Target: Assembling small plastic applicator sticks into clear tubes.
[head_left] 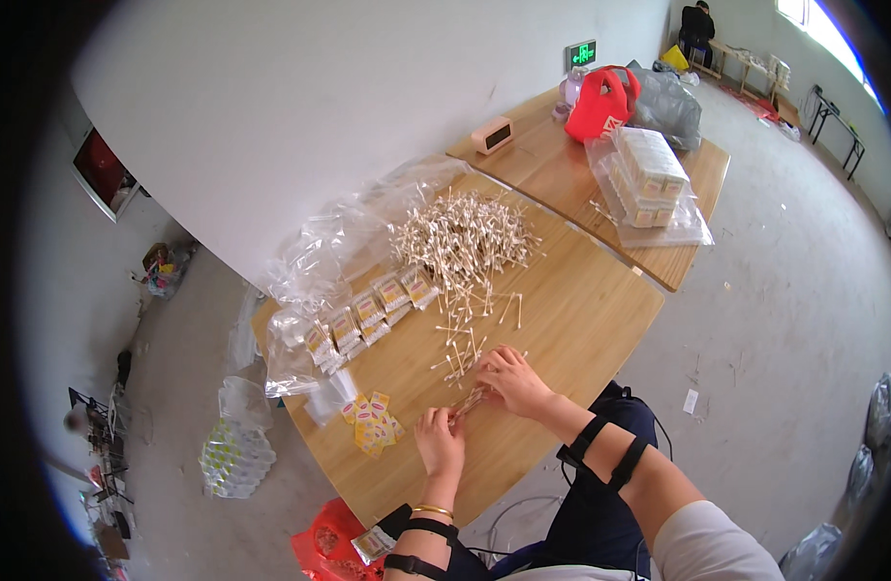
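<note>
Over the near part of the wooden table, my left hand (pixel 440 443) and my right hand (pixel 513 381) are close together. A small bunch of cotton swabs (pixel 471 399) lies between them, its left end in my closed left fingers and its other end under the curled right fingers. Just beyond my right hand, loose swabs trail back to a big heap of cotton swabs (pixel 463 237). To the left of my left hand are scattered yellow-and-white printed cards (pixel 373 423). Farther left, a row of small filled packets (pixel 368 312) rests on clear plastic.
Crumpled clear plastic bags (pixel 320 247) line the table's left edge. On the adjoining far table are a pink clock (pixel 492 136), a red bag (pixel 602 105) and stacked white packs (pixel 649 174). A red plastic bag (pixel 331 542) hangs below the near edge. Someone (pixel 697 29) sits far off.
</note>
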{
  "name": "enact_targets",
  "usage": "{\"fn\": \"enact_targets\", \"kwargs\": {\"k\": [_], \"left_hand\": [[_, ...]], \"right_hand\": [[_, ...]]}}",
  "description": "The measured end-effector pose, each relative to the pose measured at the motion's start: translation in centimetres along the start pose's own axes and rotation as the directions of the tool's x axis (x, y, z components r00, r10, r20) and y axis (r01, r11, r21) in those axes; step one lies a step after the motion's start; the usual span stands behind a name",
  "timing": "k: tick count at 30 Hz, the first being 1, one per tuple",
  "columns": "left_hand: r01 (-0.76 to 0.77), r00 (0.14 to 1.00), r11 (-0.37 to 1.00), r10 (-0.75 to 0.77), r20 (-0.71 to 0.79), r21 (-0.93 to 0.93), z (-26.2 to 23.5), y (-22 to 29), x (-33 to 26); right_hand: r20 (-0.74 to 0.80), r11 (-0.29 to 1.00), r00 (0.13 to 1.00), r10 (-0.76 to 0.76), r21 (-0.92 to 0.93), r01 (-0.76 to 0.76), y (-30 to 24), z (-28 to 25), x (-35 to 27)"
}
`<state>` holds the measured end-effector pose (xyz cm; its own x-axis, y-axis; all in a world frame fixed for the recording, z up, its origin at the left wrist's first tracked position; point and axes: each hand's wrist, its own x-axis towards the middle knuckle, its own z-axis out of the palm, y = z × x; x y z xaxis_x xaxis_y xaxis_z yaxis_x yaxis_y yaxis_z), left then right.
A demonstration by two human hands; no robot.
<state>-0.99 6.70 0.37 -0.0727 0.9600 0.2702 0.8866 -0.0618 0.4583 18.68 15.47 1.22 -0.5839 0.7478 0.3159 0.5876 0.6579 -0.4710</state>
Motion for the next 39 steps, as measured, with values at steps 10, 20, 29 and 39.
{"fn": "enact_targets", "kwargs": {"k": [10, 20, 29, 39], "left_hand": [[-0.065, 0.998, 0.994, 0.066, 0.007, -0.083, -2.7, -2.2, -3.3], [-0.033, 0.996, 0.997, 0.038, -0.076, 0.063, -2.9, -3.1, -7.0], [-0.09, 0.986, 0.996, 0.093, 0.14, -0.024, -2.5, -2.8, -6.6], [-0.17, 0.949, 0.976, 0.125, 0.291, 0.134, -2.7, -2.3, -6.3]], "right_hand": [[-0.125, 0.995, 0.988, 0.087, 0.062, -0.08, 2.4, -1.8, -0.4], [-0.053, 0.993, 0.997, -0.048, 0.108, 0.053, -5.3, 3.3, 1.0], [0.086, 0.968, 0.992, -0.093, 0.239, 0.07, -5.5, 2.9, -0.4], [0.002, 0.983, 1.0, 0.006, 0.182, -0.006, -2.9, 0.7, -1.7]]}}
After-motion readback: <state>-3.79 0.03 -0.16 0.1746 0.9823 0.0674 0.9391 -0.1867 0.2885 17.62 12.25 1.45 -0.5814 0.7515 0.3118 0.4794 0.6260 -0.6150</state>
